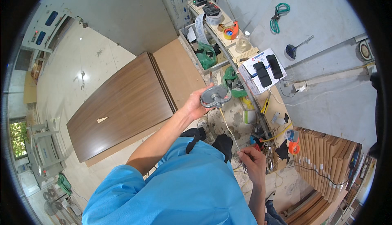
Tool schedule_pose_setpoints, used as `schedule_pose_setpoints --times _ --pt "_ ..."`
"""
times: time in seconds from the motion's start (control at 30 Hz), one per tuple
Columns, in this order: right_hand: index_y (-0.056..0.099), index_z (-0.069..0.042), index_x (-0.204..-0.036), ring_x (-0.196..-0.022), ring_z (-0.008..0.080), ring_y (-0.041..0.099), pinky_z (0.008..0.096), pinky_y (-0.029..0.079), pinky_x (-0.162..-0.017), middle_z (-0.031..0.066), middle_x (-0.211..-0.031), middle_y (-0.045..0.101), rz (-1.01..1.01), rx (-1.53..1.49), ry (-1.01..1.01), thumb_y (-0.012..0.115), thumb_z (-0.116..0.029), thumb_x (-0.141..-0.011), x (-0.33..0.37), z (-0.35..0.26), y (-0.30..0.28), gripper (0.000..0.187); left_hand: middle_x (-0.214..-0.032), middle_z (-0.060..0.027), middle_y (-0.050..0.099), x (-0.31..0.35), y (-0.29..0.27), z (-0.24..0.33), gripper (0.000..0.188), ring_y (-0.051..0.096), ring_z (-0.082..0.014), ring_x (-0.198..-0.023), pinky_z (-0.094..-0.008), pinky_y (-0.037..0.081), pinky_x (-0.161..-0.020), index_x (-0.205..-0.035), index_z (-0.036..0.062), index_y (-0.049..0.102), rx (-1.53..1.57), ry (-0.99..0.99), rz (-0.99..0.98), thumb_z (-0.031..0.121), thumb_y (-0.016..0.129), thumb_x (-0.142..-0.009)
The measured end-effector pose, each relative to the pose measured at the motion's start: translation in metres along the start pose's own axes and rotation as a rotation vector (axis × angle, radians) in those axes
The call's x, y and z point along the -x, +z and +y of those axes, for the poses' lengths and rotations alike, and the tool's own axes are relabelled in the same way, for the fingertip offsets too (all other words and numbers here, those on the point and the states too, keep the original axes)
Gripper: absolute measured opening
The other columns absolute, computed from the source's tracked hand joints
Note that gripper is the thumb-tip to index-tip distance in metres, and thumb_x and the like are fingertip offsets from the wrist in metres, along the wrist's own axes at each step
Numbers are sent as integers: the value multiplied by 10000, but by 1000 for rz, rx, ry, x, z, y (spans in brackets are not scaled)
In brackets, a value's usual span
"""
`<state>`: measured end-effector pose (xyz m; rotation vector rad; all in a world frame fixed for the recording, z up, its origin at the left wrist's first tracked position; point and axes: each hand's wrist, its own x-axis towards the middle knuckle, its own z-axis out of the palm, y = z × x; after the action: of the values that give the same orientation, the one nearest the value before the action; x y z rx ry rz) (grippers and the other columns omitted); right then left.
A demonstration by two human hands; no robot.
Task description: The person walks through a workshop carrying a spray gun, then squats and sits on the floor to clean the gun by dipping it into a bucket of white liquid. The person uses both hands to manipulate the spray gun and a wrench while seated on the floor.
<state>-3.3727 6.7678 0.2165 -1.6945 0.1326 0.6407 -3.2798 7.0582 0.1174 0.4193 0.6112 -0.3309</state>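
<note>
My left hand (195, 103) is closed round the frame of a round grey line reel (213, 97), held up in front of my body. From the reel's lower end a thin pale string (227, 123) runs down and to the right. My right hand (253, 162) is lower and farther right, its thumb and fingers pinched on the string's far part. The string looks nearly straight between the two hands. My left fingers are partly hidden by the reel.
Brown wood-grain panels (122, 106) lie stacked on the left. On the narrow bench along the right wall are two black phones (262, 74), an orange tape roll (230, 31) and a yellow cutter knife (265, 105). Cardboard-brown boards (322, 155) stand at the lower right.
</note>
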Motion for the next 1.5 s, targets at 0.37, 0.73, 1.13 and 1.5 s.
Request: schedule_pose_setpoints --times 0.37,0.73,1.13,1.5 --pt "708 30 -954 -677 63 588 224 458 -610 20 -741 657 -23 -49 44 675 -54 -921 11 8 2 96 -1066 -31 701 10 4 12 210 653 -172 -952 -349 535 -789 -1117 134 660 -69 19 -118 291 620 -983" --pt "613 -9 -1125 -646 111 573 249 441 -592 46 -757 618 156 -352 -136 584 -88 -980 1 22 8 167 -1096 -72 705 22 -19 21 230 661 -207 -937 -378 557 -757 -1161 142 662 10 4 60 278 570 -1000" --pt "560 -80 -1099 -837 178 603 319 514 -706 69 -956 630 344 -1418 -199 549 -159 -1033 -88 55 -40 104 -1223 -174 663 28 -36 -10 198 659 -278 -1112 -427 561 -955 -1055 56 633 -74 -149 -244 240 596 -991" --pt "501 -31 -1074 -940 281 660 402 563 -820 151 -1002 636 426 -1193 -204 549 -91 -1026 -115 -9 -13 91 -942 -48 671 41 28 -28 222 683 -159 -907 -300 576 -779 -1077 35 653 -634 -302 -285 230 668 -973"
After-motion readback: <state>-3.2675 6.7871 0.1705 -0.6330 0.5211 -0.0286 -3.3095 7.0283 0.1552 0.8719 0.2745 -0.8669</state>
